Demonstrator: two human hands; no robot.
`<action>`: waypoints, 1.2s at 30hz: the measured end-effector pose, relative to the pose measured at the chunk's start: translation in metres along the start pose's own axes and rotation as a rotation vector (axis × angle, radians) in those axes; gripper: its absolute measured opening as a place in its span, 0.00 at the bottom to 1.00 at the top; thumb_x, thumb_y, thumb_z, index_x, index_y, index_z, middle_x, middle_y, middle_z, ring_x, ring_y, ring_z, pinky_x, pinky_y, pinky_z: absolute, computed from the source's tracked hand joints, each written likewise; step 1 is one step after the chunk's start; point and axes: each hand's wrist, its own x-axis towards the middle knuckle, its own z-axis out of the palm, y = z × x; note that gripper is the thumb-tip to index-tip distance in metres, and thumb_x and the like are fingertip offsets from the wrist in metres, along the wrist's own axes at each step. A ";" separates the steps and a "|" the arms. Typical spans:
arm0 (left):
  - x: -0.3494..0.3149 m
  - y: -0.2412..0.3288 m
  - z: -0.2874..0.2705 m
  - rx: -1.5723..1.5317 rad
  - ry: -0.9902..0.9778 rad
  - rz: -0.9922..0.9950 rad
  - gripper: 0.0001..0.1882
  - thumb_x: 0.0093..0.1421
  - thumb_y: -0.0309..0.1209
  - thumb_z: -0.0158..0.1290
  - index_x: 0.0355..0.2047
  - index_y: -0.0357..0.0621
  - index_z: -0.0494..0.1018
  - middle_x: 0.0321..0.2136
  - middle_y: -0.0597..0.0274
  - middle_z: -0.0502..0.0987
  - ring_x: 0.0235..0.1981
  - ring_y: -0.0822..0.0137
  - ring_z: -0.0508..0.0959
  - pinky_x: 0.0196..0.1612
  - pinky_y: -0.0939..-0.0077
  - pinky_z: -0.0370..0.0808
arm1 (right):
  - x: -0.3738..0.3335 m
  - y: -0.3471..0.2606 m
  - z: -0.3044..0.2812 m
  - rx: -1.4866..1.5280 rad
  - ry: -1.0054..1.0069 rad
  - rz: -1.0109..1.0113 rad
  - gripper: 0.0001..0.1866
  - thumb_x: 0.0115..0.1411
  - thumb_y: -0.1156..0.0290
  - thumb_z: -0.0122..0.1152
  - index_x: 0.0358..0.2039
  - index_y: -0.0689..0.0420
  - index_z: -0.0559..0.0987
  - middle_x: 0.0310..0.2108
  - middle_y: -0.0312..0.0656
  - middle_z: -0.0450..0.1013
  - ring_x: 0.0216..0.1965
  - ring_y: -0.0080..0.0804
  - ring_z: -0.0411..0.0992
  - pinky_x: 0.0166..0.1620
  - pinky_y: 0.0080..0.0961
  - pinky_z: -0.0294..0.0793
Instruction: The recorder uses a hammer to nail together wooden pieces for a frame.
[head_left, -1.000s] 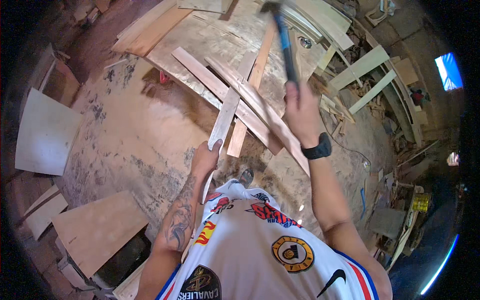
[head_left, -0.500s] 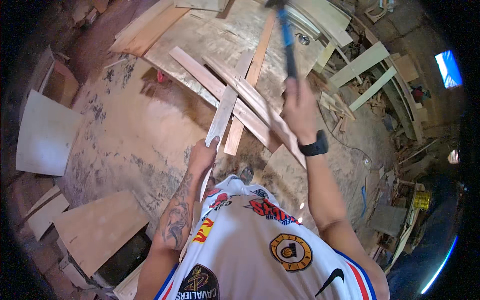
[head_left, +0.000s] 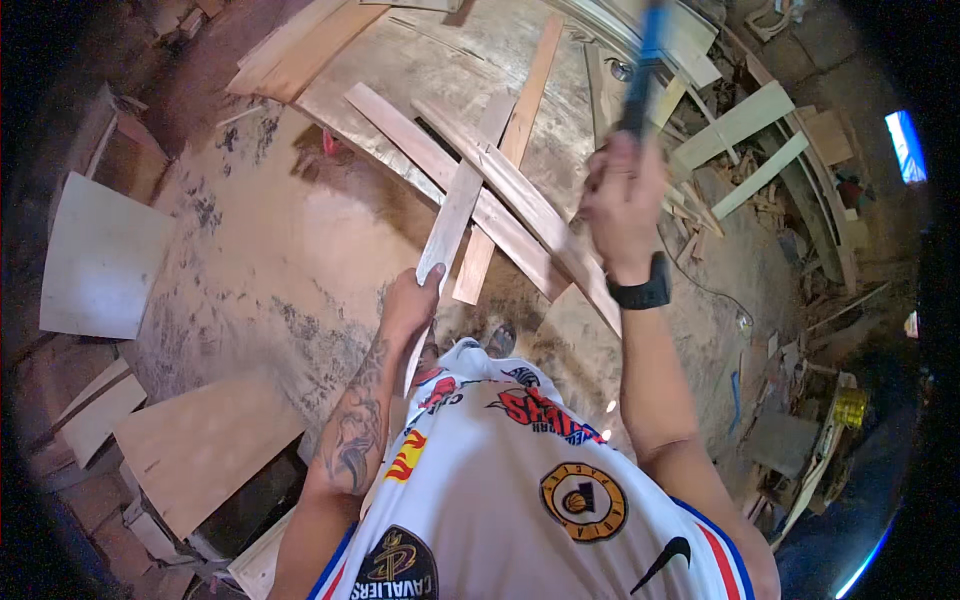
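Note:
My left hand point(head_left: 408, 302) grips the near end of a pale wooden plank point(head_left: 452, 218), thumb on top. That plank slants away and lies across other boards at the table's near edge. Raised at the right, my right hand point(head_left: 626, 200) is closed around the blue and black handle of a hammer point(head_left: 646, 80); the hammer's head is out of the frame. Two long boards cross under or against the held plank: a pinkish board point(head_left: 400, 146) and a grooved board point(head_left: 540, 212). Another narrow plank point(head_left: 530, 95) runs beneath them, its near end jutting past the table edge.
The worktable point(head_left: 370, 60) carries stacked boards point(head_left: 310, 50) at its far left and a small round metal thing point(head_left: 620, 71) at the right. Offcuts point(head_left: 735, 130) and a cable point(head_left: 700, 290) lie to the right. Panels point(head_left: 105, 255) and a brown sheet point(head_left: 210, 450) stand at the left.
My right hand has swung slightly right and nearer with the hammer, whose head has left the frame. My left hand and the planks keep their places; the view has shifted a little.

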 end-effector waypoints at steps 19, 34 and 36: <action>-0.006 0.028 -0.005 0.020 0.003 -0.021 0.28 0.63 0.51 0.47 0.34 0.31 0.76 0.26 0.39 0.79 0.32 0.45 0.81 0.40 0.53 0.74 | -0.060 0.109 0.007 -0.447 -0.135 -0.001 0.20 0.68 0.57 0.47 0.28 0.62 0.71 0.21 0.50 0.70 0.21 0.43 0.70 0.28 0.37 0.70; 0.014 -0.006 -0.002 -0.055 -0.026 -0.012 0.30 0.63 0.52 0.48 0.34 0.29 0.75 0.28 0.38 0.79 0.33 0.44 0.81 0.40 0.55 0.74 | -0.005 0.020 -0.008 0.266 -0.036 0.216 0.17 0.72 0.58 0.43 0.36 0.60 0.69 0.18 0.30 0.61 0.17 0.13 0.61 0.18 0.15 0.63; 0.015 -0.004 -0.001 -0.031 -0.009 0.011 0.31 0.63 0.53 0.47 0.35 0.29 0.76 0.29 0.37 0.79 0.36 0.43 0.80 0.43 0.54 0.73 | -0.031 0.050 0.003 -0.015 -0.036 0.236 0.18 0.72 0.57 0.41 0.31 0.58 0.68 0.18 0.37 0.64 0.17 0.21 0.64 0.20 0.22 0.63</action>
